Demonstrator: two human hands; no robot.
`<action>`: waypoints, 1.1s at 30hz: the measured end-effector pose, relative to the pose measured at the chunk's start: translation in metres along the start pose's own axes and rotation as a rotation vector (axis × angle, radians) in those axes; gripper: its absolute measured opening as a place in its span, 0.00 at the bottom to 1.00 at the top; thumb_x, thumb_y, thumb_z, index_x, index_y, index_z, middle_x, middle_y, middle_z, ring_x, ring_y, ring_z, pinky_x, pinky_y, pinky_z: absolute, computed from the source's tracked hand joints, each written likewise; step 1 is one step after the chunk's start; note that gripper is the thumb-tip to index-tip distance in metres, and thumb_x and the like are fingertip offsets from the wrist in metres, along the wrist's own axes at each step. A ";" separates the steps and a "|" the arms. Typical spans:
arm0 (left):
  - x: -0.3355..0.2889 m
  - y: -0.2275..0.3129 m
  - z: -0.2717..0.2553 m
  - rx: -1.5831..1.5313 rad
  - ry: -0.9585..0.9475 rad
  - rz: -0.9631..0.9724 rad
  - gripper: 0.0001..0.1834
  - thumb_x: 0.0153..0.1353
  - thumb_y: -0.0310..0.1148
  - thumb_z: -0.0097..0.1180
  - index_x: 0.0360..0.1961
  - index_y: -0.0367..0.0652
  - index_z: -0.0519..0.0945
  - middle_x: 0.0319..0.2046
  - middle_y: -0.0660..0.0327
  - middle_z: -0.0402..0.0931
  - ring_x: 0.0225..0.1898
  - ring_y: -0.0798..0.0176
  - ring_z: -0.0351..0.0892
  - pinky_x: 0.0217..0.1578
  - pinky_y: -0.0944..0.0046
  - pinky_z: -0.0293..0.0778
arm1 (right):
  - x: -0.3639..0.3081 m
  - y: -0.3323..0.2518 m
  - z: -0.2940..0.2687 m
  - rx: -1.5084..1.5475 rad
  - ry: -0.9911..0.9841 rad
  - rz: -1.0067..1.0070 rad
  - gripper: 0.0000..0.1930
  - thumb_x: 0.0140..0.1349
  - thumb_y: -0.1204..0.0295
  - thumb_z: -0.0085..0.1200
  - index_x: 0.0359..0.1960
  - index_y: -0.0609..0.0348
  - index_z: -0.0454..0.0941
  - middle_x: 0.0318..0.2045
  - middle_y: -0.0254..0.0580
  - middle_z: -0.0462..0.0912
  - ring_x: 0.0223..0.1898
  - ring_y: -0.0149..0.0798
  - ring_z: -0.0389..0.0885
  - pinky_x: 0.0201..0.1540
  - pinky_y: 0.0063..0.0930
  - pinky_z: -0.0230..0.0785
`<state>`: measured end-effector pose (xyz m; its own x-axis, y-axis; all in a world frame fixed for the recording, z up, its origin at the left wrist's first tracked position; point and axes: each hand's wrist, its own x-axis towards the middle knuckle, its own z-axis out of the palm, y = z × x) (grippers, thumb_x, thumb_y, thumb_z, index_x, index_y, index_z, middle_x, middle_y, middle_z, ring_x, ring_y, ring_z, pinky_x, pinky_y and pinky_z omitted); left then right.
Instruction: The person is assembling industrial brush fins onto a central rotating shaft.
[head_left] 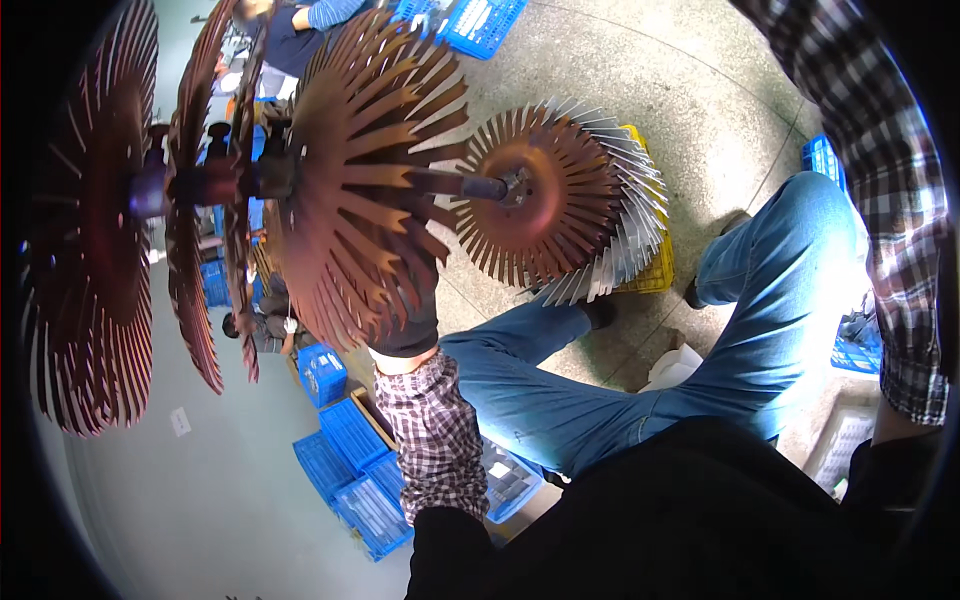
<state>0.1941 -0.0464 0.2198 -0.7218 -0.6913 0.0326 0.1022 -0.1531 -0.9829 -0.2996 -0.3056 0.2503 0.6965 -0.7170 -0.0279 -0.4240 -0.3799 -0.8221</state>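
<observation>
My left hand [415,325], in a dark glove, reaches up behind a copper-brown disc with slotted, blade-like fins [345,180]. The disc hides its fingers, so whether it grips the disc is not visible. This disc sits on a horizontal shaft [485,187] that points right, with more finned discs [110,230] further left along it. Below the shaft's end, a stack of similar finned discs [535,195] rests at a yellow crate; the top one is copper-brown, those beneath silvery. My right arm [880,150], in a checked sleeve, runs up the right rim, and its hand is out of the picture.
Blue crates [350,440] are piled at lower left, beside a pale wall. The yellow crate [660,265] stands on the speckled floor before my legs [770,270]. Another blue crate [485,25] lies at the top. Other people [270,325] sit at the far left and top left.
</observation>
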 end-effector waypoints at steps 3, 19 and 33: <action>0.041 0.033 -0.044 0.087 0.173 -0.007 0.34 0.78 0.44 0.50 0.79 0.46 0.57 0.71 0.52 0.68 0.68 0.58 0.73 0.73 0.59 0.65 | -0.112 -0.031 -0.004 -0.153 0.008 0.207 0.14 0.71 0.61 0.52 0.39 0.57 0.85 0.26 0.35 0.84 0.22 0.42 0.80 0.25 0.37 0.76; 0.049 -0.011 -0.088 2.403 -0.104 0.562 0.28 0.77 0.41 0.50 0.73 0.45 0.65 0.67 0.54 0.72 0.64 0.54 0.77 0.64 0.50 0.75 | -0.114 -0.011 0.107 0.011 1.239 0.003 0.26 0.70 0.49 0.57 0.24 0.60 0.85 0.17 0.39 0.80 0.18 0.40 0.78 0.22 0.31 0.69; 0.012 -0.017 -0.071 2.144 -0.005 0.575 0.24 0.75 0.44 0.49 0.67 0.46 0.73 0.63 0.59 0.78 0.61 0.55 0.79 0.59 0.45 0.76 | -0.159 -0.036 0.123 0.382 1.232 -0.139 0.21 0.76 0.53 0.56 0.35 0.59 0.84 0.24 0.33 0.80 0.21 0.28 0.76 0.26 0.20 0.69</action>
<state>0.1349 -0.0021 0.2237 -0.3473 -0.9327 -0.0974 0.6155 -0.3051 0.7267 -0.3239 -0.1061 0.2139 -0.3529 -0.8254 0.4406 -0.0582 -0.4506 -0.8908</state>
